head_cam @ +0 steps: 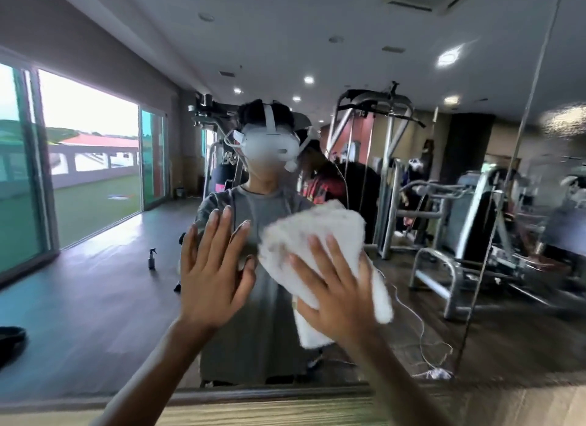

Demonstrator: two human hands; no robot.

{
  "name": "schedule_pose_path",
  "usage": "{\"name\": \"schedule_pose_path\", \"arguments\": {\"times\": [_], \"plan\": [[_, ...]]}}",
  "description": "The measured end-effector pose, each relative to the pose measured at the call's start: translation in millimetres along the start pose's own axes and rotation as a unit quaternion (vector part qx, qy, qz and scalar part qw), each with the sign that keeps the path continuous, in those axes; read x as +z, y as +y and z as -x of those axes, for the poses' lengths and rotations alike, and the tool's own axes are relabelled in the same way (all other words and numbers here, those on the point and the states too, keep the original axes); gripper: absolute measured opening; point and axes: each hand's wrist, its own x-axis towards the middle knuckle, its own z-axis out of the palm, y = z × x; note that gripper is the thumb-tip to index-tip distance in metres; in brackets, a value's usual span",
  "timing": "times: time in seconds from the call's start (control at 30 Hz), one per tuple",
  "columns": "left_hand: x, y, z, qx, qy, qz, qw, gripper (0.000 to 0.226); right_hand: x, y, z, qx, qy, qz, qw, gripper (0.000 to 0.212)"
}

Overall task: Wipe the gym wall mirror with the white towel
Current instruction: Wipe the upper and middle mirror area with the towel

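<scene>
white towel (317,225) under right hand (336,286), against mirror (95,298)

Wall mirror (95,283): large, upright, jointed in panels, is filling the view. White towel (312,232): crumpled, fluffy, is lying pressed against the mirror under the right hand (337,294), one end hanging down.

The crumpled white towel (314,232) is sitting between the right hand (336,286) and the large glass wall mirror (95,267), the left hand (212,276) lying flat just left of it.
</scene>
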Motion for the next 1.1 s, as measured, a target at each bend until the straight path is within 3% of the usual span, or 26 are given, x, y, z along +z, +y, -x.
{"name": "schedule_pose_path", "arguments": {"times": [0.07,0.13,0.23,0.3,0.47,0.63,0.7,0.77,0.9,1.0,1.1], "plan": [[-6,-18,6,0.002,-0.008,-0.022,1.0,0.055,-1,24,30,0.034,-0.01,-0.007,0.999,0.072],[-7,-27,6,0.006,-0.007,-0.042,0.999,0.055,-4,45,25,0.149,-0.004,-0.009,0.989,0.071],[-4,-23,7,0.0,0.002,-0.061,0.998,0.056,-10,48,-39,0.292,0.04,-0.027,0.955,0.069],[-3,-22,8,-0.004,0.005,-0.056,0.998,0.056,-14,30,-90,0.324,0.068,-0.059,0.942,0.07],[-7,-26,12,-0.016,0.003,-0.023,1.0,0.055,-16,-39,-129,0.171,0.06,-0.039,0.983,0.069],[-19,-47,35,-0.092,-0.027,-0.019,0.995,0.06,6,-59,-33,-0.003,0.008,-0.023,1.0,0.065],[-27,-62,38,-0.11,-0.042,-0.034,0.993,0.06,7,-39,-4,0.026,-0.007,-0.046,0.999,0.065],[-37,-80,38,-0.14,-0.046,-0.042,0.988,0.061,1,-15,-3,0.126,-0.006,-0.058,0.99,0.065],[-51,-105,36,-0.186,-0.077,-0.03,0.979,0.065,-11,-6,-80,0.291,0.04,-0.074,0.953,0.065],[-57,-109,30,-0.221,-0.085,-0.018,0.971,0.065,-20,-40,-152,0.288,0.065,-0.096,0.95,0.065],[-61,-116,26,-0.214,-0.084,-0.018,0.973,0.06,-25,-93,-191,0.187,0.063,-0.075,0.977,0.067]]}}
